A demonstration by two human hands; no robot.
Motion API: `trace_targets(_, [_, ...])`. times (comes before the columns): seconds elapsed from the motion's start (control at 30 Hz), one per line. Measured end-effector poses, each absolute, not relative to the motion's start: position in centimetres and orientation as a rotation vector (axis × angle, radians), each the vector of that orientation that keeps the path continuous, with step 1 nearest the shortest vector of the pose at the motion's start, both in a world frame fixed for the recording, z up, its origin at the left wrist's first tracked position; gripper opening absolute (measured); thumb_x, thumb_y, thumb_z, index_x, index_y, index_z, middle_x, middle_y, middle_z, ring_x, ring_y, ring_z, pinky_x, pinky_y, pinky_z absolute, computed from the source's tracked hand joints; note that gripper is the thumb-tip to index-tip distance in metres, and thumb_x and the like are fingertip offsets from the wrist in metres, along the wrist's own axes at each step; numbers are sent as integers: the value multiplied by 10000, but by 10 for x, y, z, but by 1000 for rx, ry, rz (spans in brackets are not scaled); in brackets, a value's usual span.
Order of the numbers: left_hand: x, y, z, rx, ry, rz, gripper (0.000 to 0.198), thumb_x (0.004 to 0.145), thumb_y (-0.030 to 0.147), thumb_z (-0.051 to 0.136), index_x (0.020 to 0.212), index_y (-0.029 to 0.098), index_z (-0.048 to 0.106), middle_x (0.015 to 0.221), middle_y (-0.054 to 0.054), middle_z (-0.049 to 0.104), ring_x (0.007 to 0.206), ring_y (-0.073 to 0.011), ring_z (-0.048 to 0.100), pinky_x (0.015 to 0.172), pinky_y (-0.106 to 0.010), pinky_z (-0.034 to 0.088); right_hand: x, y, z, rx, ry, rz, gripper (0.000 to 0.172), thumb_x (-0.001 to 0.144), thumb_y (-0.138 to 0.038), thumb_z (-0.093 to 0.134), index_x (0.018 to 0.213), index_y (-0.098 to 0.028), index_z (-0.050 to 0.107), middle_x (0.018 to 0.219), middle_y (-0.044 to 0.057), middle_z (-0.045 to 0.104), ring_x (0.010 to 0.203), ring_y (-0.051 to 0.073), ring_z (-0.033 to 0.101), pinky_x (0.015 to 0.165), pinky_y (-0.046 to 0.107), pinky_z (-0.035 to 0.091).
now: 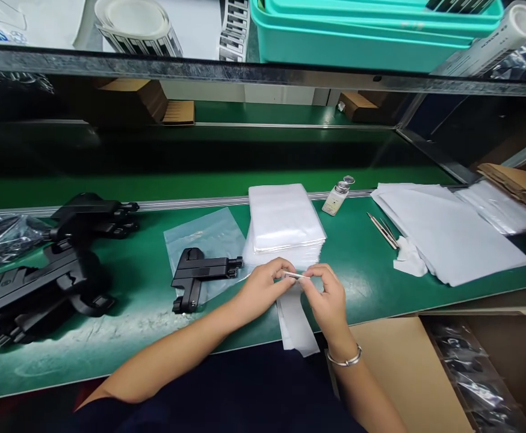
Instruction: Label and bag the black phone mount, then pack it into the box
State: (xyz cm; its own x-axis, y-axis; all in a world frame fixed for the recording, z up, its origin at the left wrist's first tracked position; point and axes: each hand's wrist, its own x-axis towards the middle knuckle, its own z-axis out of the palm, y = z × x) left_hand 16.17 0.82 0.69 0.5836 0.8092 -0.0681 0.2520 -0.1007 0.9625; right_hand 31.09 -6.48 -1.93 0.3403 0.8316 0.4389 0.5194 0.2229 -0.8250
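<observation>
Between the fingertips of my left hand [263, 287] and my right hand [329, 296], a white paper strip [295, 322] is pinched along its top edge. Its lower end hangs down past the table's front edge. Both hands are closed on it, close together above the table. Just beyond them is a stack of white, slightly shiny sleeves [285, 216]. To the left of my left hand, a black T-shaped plastic part [200, 273] lies on a clear plastic bag [220, 231].
Several black plastic parts [41, 282] crowd the left side. A small bottle [336, 197], tweezers [383, 230], crumpled paper [410, 257] and white sheets [452, 234] lie to the right. Overhead, a shelf [209, 71] holds a teal bin [362, 45] and a label roll [139, 27].
</observation>
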Motion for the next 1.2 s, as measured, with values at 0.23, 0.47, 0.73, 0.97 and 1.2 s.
trace_targets(0.23, [161, 3, 2, 1541, 867, 598, 213, 785, 385, 615, 753, 180, 567, 596, 67, 406, 571, -107, 367, 546, -228, 270, 309, -59, -23, -1427, -1376, 337, 331, 960, -330, 475, 652, -222, 528, 635, -6, 548, 664, 173, 544, 688, 328, 465])
trace_targets(0.47, [164, 6, -5, 1325, 831, 594, 400, 744, 526, 654, 653, 180, 475, 594, 60, 398, 550, -91, 341, 528, -225, 259, 313, -65, -27, -1533, -1521, -246, 62, 904, -276, 613, 944, -255, 656, 911, 31, 707, 865, 211, 653, 1089, 536, 301])
trace_targets(0.73, [165, 10, -8, 1158, 805, 592, 518, 681, 625, 715, 607, 163, 493, 567, 44, 478, 527, -83, 398, 531, -225, 314, 316, -68, -40, -1563, -1664, -509, 216, 879, -216, 642, 1064, -319, 689, 974, 34, 723, 937, 232, 679, 1127, 576, 255])
trace_targets(0.97, [161, 14, -4, 985, 861, 464, 570, 603, 708, 714, 643, 169, 531, 553, 12, 566, 532, -123, 548, 555, -247, 425, 317, -66, -49, -1435, -1746, -544, 171, 885, -183, 625, 964, -313, 703, 952, 16, 742, 962, 211, 678, 1053, 493, 416])
trace_targets(1.2, [147, 25, -2, 1031, 841, 315, 468, 594, 542, 783, 549, 161, 515, 485, 26, 502, 443, -94, 480, 472, -227, 380, 312, -74, -54, -1243, -1872, -300, 188, 906, -176, 576, 964, -315, 687, 926, 16, 736, 920, 202, 682, 932, 431, 533])
